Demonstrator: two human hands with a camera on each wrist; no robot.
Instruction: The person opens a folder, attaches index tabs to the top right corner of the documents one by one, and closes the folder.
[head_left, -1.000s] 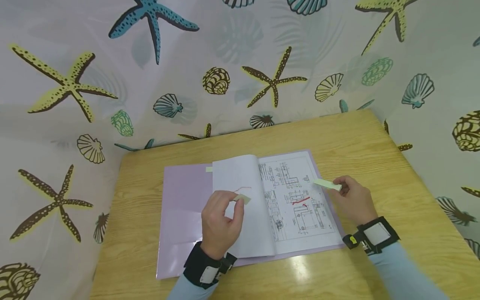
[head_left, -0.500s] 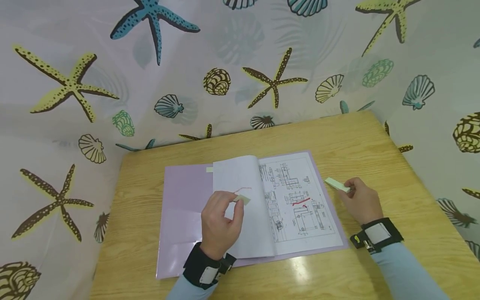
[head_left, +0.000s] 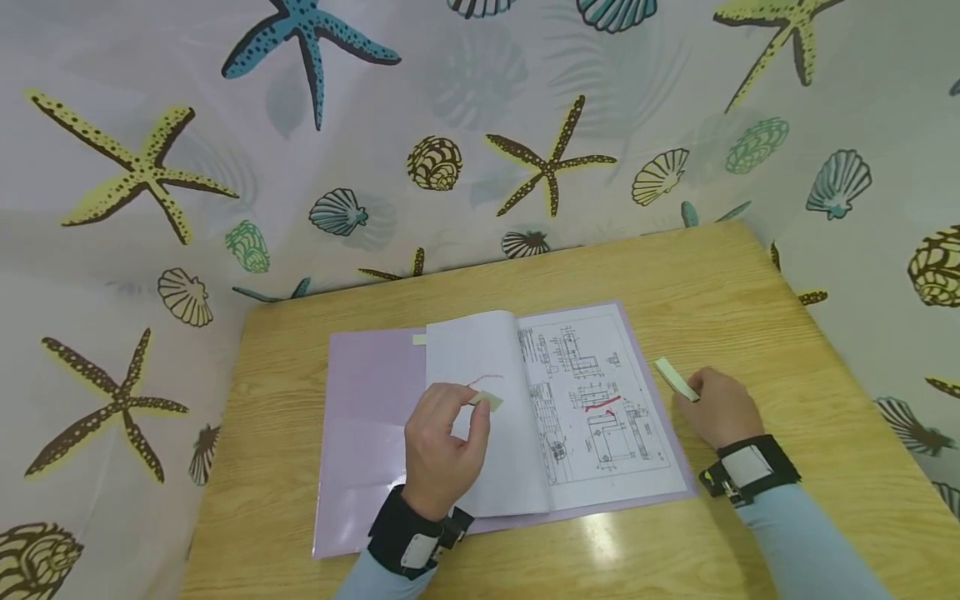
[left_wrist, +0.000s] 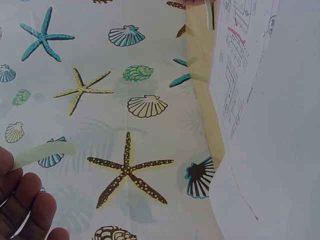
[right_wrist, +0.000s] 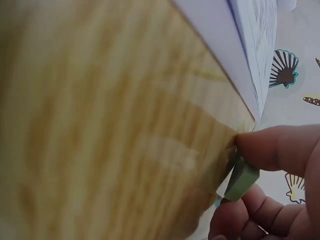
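Note:
My left hand point(head_left: 446, 450) pinches a small pale green sticky tab point(head_left: 487, 401) above the left page of an open document. In the left wrist view, that sticky tab point(left_wrist: 47, 151) sticks out, slightly curved, from the fingertips. My right hand point(head_left: 723, 408) holds a narrow pad of green sticky notes point(head_left: 677, 379) low over the table, just right of the folder. Thumb and fingers grip the pad point(right_wrist: 242, 181) in the right wrist view; whether it touches the table is hard to tell. The right page point(head_left: 600, 417) bears technical drawings with red marks.
The purple folder point(head_left: 363, 400) lies open under the pages. Another pale tab point(head_left: 418, 339) shows at the left page's upper edge. The wooden table point(head_left: 795, 400) extends right of the folder, up to a starfish-and-shell patterned cloth point(head_left: 450, 100).
My right hand has moved right, off the right page, and then slightly down, carrying the pad of sticky notes and turning it. My left hand stays in place with its tab.

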